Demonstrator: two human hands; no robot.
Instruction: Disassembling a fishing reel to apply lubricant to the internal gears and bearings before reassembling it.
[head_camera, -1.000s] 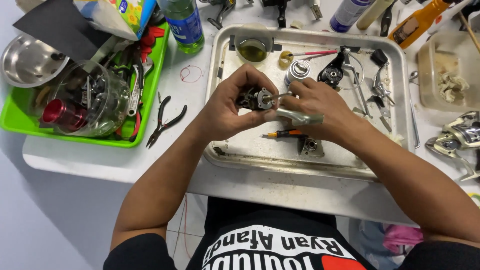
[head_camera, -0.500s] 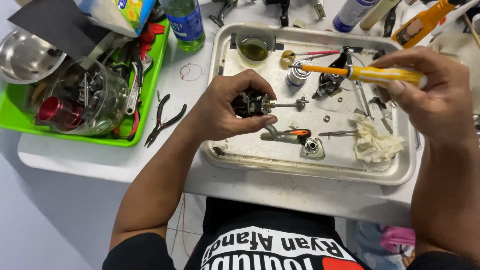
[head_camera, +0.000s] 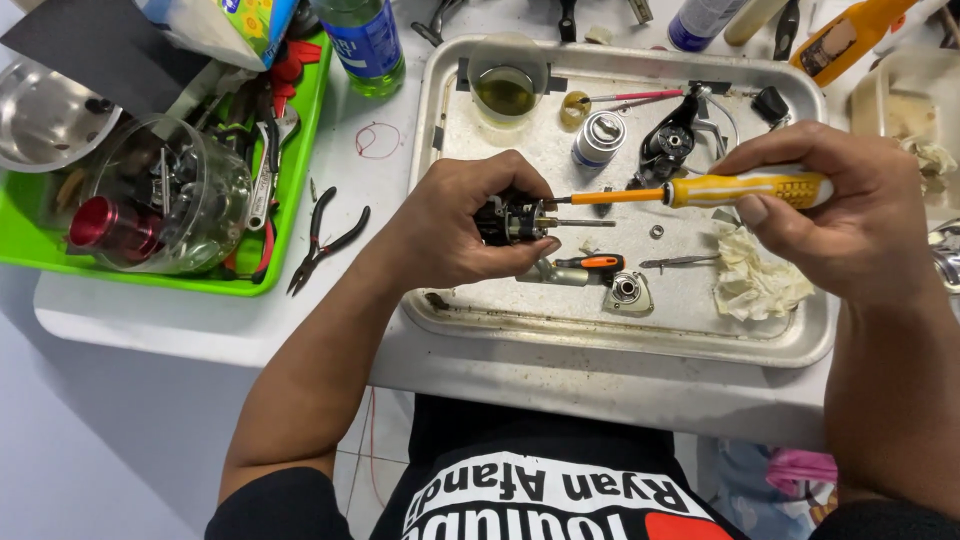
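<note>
My left hand (head_camera: 455, 225) grips a small dark mechanical part (head_camera: 512, 218) with a metal shaft sticking out to the right, held over a metal tray (head_camera: 620, 330). My right hand (head_camera: 840, 220) holds a yellow-and-orange screwdriver (head_camera: 700, 190) level, its tip touching the part. On the tray below lie a small orange-handled tool (head_camera: 590, 265), a round metal piece (head_camera: 628, 290) and a crumpled tissue (head_camera: 755, 280).
The tray also carries a cup of yellowish liquid (head_camera: 506, 90), a silver spool (head_camera: 598, 138) and a black housing (head_camera: 668, 145). Black pliers (head_camera: 325, 240) lie left of it. A green bin (head_camera: 165, 170) of tools, a steel bowl (head_camera: 45, 115) and a bottle (head_camera: 365, 40) stand at the left.
My right hand went from the part to lifting the screwdriver, and has now brought its tip down against the part. The left hand kept holding the part in place.
</note>
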